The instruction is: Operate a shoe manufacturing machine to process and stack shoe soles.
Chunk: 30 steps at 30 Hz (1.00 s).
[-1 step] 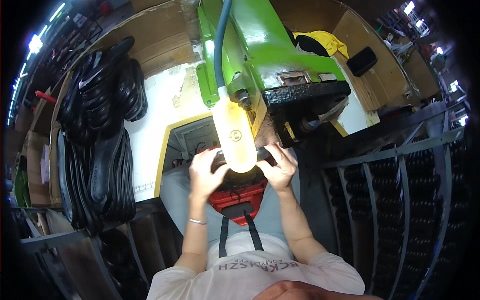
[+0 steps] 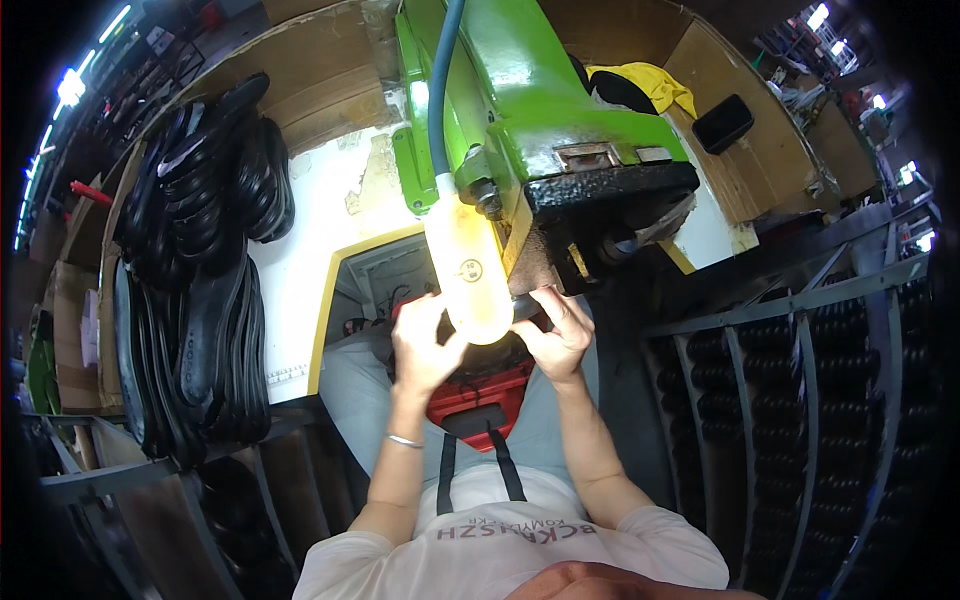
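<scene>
A black shoe sole (image 2: 524,307), mostly hidden behind a glowing yellow-white lamp (image 2: 472,300), is held between my two hands below the green machine's head. My right hand (image 2: 560,338) pinches it with thumb and bent fingers on the lamp's right side. My left hand (image 2: 424,345) is closed at the lamp's left side, thumb turned in toward the lamp; its fingertips and its part of the sole are covered. The green machine (image 2: 590,135), with a black lower edge, stands just beyond my hands. Under them is a red object (image 2: 482,408) between my knees.
Black soles (image 2: 190,335) lie in piles on the white table (image 2: 325,200) at left. Cardboard walls (image 2: 330,80) rise behind. A black phone (image 2: 722,124) and a yellow cloth (image 2: 655,84) are at right. Metal racks (image 2: 805,400) filled with black items flank me.
My left hand has shifted a little to the right, closer to the lamp. The dark piece seen beside its fingers before is now covered. My right hand has hardly moved.
</scene>
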Each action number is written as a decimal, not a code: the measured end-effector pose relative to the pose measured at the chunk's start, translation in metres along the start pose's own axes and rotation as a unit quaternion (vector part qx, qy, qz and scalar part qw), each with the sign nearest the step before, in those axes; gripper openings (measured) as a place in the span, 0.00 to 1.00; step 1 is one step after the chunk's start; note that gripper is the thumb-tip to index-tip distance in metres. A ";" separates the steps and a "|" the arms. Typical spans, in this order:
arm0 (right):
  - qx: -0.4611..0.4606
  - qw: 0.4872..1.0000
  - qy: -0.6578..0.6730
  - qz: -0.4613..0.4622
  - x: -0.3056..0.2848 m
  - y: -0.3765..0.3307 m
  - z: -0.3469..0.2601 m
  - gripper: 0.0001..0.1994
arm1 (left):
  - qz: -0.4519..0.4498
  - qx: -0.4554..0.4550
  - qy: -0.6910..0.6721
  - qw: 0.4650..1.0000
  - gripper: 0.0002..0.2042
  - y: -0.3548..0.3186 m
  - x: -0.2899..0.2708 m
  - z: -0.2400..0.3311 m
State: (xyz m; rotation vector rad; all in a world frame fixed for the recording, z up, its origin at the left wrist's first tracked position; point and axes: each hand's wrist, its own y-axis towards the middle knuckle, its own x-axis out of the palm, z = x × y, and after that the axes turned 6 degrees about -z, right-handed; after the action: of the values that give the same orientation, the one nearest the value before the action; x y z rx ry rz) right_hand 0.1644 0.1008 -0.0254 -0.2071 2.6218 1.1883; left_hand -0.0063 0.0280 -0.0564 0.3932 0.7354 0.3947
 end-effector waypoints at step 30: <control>0.149 0.987 0.029 0.051 -0.072 0.010 0.029 0.24 | 0.155 -0.111 -0.521 0.832 0.29 -0.027 0.003 0.006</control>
State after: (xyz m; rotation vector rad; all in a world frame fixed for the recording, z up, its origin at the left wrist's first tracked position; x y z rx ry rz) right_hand 0.2359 0.1308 -0.0159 -0.0518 2.8487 0.8143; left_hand 0.0061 0.0055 -0.0667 0.4370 -0.4567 0.4882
